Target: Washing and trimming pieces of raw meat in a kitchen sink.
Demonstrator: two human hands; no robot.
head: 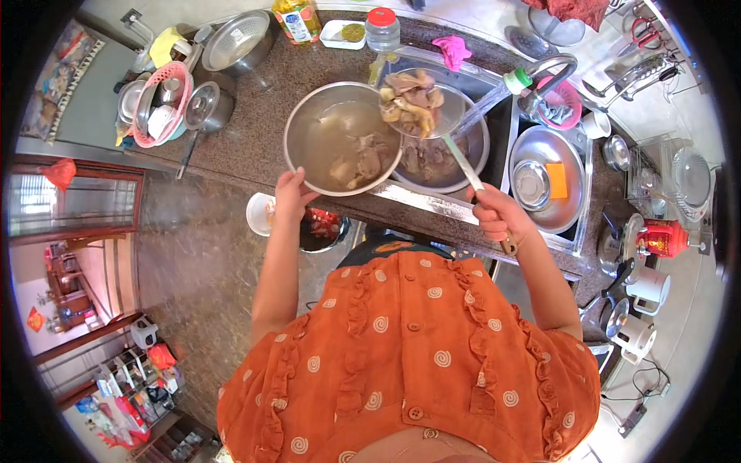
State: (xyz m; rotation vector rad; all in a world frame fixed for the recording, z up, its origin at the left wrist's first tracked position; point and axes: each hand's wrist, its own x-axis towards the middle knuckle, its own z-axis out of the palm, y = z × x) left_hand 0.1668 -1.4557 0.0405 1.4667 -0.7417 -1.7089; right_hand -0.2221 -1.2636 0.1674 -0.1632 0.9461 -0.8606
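My left hand (293, 194) grips the near rim of a stainless-steel basin (296, 168) on the counter's edge. Cloudy water fills that basin, with several pieces of meat (366, 159) lying in it. In my right hand (499, 215) is the long handle of a skimmer (452, 118). Its round bowl, heaped with pieces of pale meat (412, 103), is over the gap between the two basins. Below and to the right, a second metal basin (479, 168) sits in the sink, with more meat inside. Water streams from the faucet's green nozzle (517, 81) beside the skimmer.
Right of the sink basin, a large steel bowl (570, 202) holds a smaller bowl and an orange sponge (557, 180). A red-lidded jar (382, 32) and a pink cloth (451, 52) are behind. At left are a lidded saucepan (209, 107) and a pink basket (139, 110) of dishes.
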